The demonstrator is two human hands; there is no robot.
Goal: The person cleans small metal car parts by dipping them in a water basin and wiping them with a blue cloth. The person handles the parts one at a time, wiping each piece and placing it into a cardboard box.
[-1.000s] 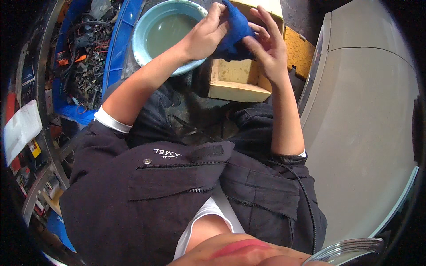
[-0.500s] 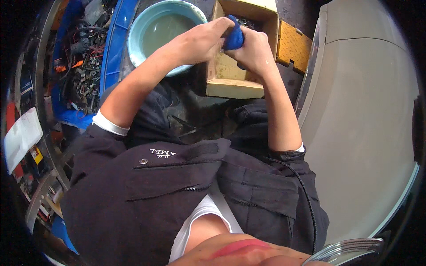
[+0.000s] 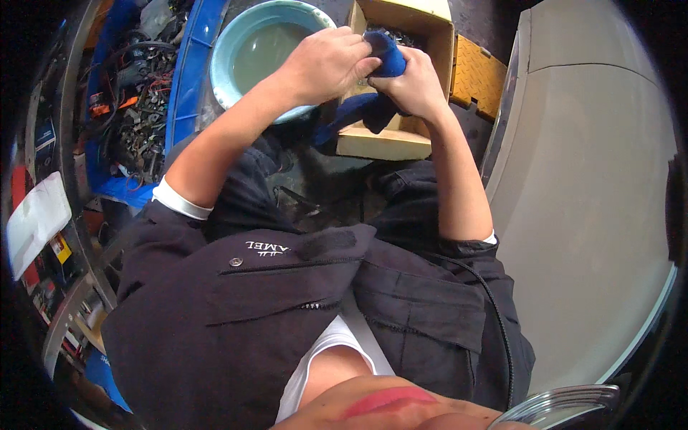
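A blue cloth (image 3: 385, 54) is bunched in my right hand (image 3: 419, 84), whose fingers are wrapped round it. A darker length of the cloth droops below the hands, over the near edge of the cardboard box (image 3: 383, 145). My left hand (image 3: 326, 66) is closed at the cloth's left edge, fingers curled and thumb pressed in. Whether a small part is also inside the cloth or the left fingers is hidden. Both hands are above the box, which holds small dark pieces at its far end.
Left of the box stands a light blue basin (image 3: 223, 54) of cloudy water. A blue crate (image 3: 188, 93) of wires and small parts lies farther left, beside a metal rack (image 3: 68, 143). On the right are a yellow ridged block (image 3: 476, 72) and a large beige panel (image 3: 588, 179).
The cloth has opened out, with a loose length now drooping below my hands. My left hand has shifted slightly down and its fingers have curled; my right hand has turned a little.
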